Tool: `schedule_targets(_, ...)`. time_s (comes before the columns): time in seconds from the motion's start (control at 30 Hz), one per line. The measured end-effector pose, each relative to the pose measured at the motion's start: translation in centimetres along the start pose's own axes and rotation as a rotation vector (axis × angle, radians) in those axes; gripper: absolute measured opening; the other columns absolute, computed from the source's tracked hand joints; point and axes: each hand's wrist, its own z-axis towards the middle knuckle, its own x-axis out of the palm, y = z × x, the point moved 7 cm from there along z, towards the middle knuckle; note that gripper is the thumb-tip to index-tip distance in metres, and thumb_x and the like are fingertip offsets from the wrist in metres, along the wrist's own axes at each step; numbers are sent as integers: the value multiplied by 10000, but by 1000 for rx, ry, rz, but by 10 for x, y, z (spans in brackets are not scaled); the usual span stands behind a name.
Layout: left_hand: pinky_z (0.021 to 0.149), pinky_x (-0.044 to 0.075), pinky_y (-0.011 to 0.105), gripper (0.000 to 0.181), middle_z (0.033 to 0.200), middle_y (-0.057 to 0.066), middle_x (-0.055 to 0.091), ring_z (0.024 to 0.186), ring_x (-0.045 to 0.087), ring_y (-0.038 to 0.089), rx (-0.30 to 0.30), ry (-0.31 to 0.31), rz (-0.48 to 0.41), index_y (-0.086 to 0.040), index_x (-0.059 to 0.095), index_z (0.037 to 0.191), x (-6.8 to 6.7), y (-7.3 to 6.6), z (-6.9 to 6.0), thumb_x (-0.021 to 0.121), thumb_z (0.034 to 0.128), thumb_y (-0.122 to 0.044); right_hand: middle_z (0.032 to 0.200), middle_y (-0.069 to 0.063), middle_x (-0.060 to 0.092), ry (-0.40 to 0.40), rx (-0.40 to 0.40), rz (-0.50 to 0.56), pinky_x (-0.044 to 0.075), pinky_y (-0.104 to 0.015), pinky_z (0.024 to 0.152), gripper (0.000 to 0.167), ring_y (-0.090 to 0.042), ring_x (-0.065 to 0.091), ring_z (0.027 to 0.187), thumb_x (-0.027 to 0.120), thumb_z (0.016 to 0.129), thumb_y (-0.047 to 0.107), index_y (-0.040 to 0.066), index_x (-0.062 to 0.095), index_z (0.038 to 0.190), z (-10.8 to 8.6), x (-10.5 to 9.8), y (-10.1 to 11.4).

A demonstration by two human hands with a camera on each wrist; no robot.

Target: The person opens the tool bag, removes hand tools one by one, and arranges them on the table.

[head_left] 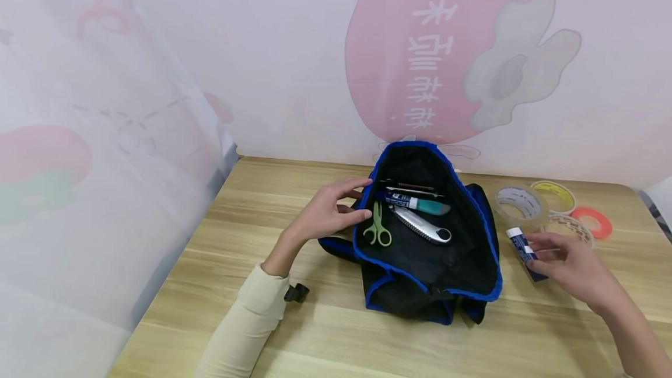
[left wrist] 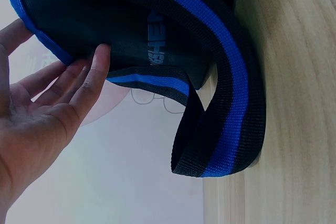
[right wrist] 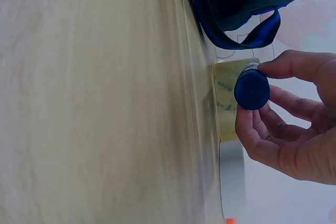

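Observation:
A black tool bag with blue trim stands on the table with its mouth facing up. My left hand grips its left rim, fingers on both sides of the edge in the left wrist view. To the right of the bag, my right hand pinches a glue stick with a white end and a dark blue end. Inside the bag lie green scissors, a silver utility knife, a blue, white and teal tube-like item and slim dark sticks.
Several tape rolls lie beyond my right hand, among them a clear roll, a yellow one and a red one. A bag strap loops beside my left hand. A black buckle rests near the left sleeve. A printed curtain hangs behind the table.

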Motion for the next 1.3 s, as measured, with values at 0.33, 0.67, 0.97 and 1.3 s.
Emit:
schedule_targets(0.33,959,656,374,626,1605,145,546,1344,664,362,-3,-4,3,-68,543,1570,0,1,-1,778,997,-158,1311,-314,698,47,8,-25,598,-193,741,540,113,616,912,788,974,128,-111,600,1421,4,5,-9)
schedule_targets(0.67,955,657,367,632,1601,137,551,1338,668,348,-3,-4,15,-85,544,1574,0,2,0,783,996,-173,1257,-275,723,80,42,-54,593,-189,742,518,3,657,925,760,1002,171,-118,607,1404,6,6,-14)
schedule_targets(0.97,960,656,375,636,1594,129,560,1334,671,339,-7,-5,24,-96,548,1573,1,0,0,789,992,-187,1225,-276,739,50,31,-105,581,-201,701,520,-322,733,1058,734,1032,215,-109,597,1415,2,-2,-4)
schedule_targets(1.3,947,659,356,638,1596,136,556,1332,674,342,2,-5,24,-73,542,1573,0,-1,0,787,995,-182,1362,-318,669,-57,-85,-110,569,-181,702,522,153,590,983,750,1025,242,-60,613,1429,1,-19,32)
